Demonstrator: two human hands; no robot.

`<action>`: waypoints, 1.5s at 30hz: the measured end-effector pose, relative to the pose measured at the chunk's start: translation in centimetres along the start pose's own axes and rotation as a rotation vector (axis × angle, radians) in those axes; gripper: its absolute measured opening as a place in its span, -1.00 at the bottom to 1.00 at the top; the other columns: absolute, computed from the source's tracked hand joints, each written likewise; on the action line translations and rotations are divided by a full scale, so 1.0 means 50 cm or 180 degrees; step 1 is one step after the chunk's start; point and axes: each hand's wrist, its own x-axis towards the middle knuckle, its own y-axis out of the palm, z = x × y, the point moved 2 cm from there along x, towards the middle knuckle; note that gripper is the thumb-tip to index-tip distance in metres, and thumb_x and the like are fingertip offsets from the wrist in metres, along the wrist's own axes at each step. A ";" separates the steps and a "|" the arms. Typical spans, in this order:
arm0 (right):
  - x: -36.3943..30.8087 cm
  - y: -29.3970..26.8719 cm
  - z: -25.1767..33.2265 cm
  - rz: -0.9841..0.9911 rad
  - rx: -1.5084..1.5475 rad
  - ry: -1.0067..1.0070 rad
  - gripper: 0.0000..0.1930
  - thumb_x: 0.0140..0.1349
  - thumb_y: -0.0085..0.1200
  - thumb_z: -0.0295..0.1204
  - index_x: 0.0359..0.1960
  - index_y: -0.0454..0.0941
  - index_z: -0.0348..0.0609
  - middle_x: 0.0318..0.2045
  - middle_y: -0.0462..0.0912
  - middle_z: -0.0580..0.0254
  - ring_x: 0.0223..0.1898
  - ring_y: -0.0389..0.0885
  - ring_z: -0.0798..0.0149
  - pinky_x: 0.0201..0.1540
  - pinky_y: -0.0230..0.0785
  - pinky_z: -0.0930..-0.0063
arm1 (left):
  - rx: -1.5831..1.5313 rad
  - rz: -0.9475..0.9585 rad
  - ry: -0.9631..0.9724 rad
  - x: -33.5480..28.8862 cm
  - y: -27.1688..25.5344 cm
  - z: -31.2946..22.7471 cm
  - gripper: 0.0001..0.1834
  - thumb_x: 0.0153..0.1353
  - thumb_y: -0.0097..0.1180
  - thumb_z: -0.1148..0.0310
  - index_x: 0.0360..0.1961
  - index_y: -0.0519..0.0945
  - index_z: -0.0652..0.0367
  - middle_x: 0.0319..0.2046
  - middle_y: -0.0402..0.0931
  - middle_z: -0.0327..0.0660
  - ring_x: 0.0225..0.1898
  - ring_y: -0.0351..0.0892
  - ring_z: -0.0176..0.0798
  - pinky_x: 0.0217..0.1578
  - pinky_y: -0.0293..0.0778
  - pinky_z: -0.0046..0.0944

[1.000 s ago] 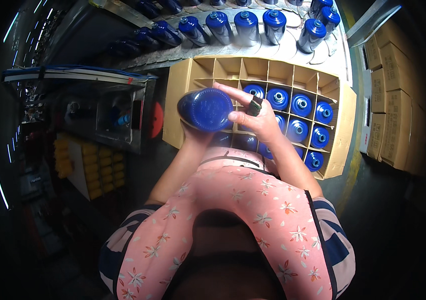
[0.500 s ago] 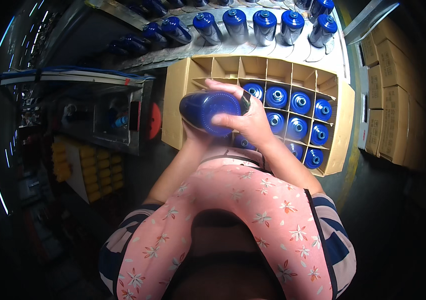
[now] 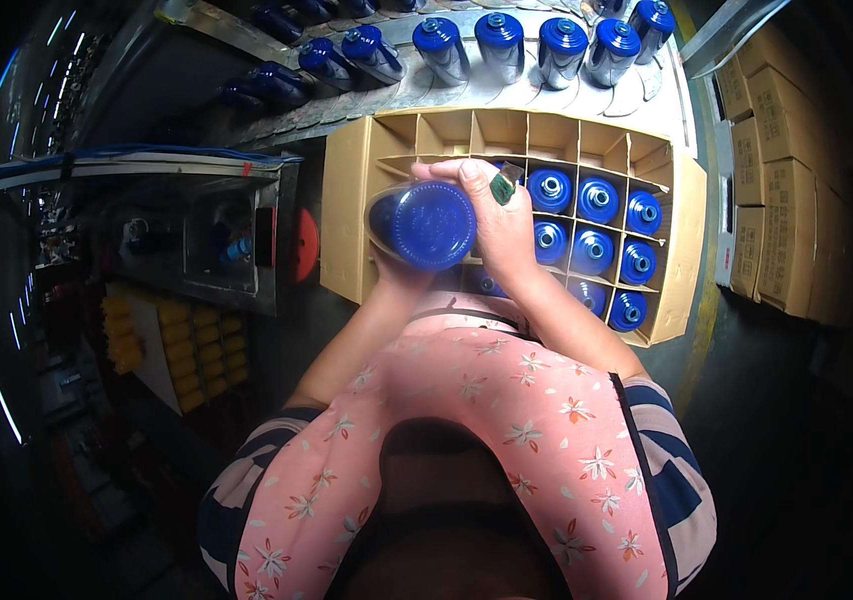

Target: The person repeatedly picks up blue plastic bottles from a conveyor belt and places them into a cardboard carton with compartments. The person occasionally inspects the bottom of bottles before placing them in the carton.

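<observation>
A glossy blue glass bottle (image 3: 433,228) is tilted so that its round base faces me, above the left part of a divided carton (image 3: 343,215). My left hand (image 3: 401,272) holds it from below, its fingers mostly hidden by the bottle. Along the bottle's right side and far edge curls my right hand (image 3: 494,220), closed around it. A small dark green thing (image 3: 503,188) sits on a finger of that hand; I cannot make out its kind. Blue bottles (image 3: 598,200) with narrow necks stand upright in the carton's right compartments.
Beyond the carton, several blue bottles (image 3: 499,48) stand on a conveyor (image 3: 386,105). Stacked brown cartons (image 3: 781,200) are at the right. On the left are a metal-framed bench (image 3: 281,255), a red disc (image 3: 306,245) and a box of yellow items (image 3: 201,345).
My right thumb has left the bottle's base and moved to the far right side. The bottle's base shows more fully. Bottles on the conveyor have shifted.
</observation>
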 end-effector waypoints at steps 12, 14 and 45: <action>0.030 -0.004 -0.009 -0.0054 0.0006 -0.0186 -0.65 0.46 -0.12 -0.28 -0.13 0.58 -0.38 -0.15 0.70 0.06 -0.10 0.65 0.32 0.04 0.44 0.47 | 0.2130 -0.0070 0.0512 0.037 0.000 -0.031 -0.61 0.44 -0.30 0.15 0.14 0.37 0.10 0.06 0.44 -0.22 0.10 0.42 -0.30 0.17 0.36 -0.23; 0.021 -0.004 -0.007 -0.0120 -0.0075 0.0031 -0.65 0.46 -0.13 -0.30 -0.13 0.58 -0.39 -0.14 0.70 0.05 -0.09 0.65 0.31 0.05 0.44 0.47 | 0.0690 -0.0165 -0.0076 0.030 -0.001 -0.021 -0.58 0.43 -0.29 0.11 0.14 0.38 0.09 0.07 0.45 -0.21 0.11 0.42 -0.28 0.18 0.35 -0.21; 0.005 -0.149 -0.093 -0.0440 -0.0650 0.0447 -0.50 0.30 0.04 -0.09 0.14 0.44 -0.15 0.03 0.52 0.14 0.10 0.44 0.25 0.20 0.23 0.36 | -0.2693 -0.0967 0.0143 0.027 -0.041 -0.082 -0.42 0.31 -0.16 -0.07 0.14 0.41 0.16 0.07 0.49 -0.06 0.11 0.47 -0.09 0.16 0.38 -0.05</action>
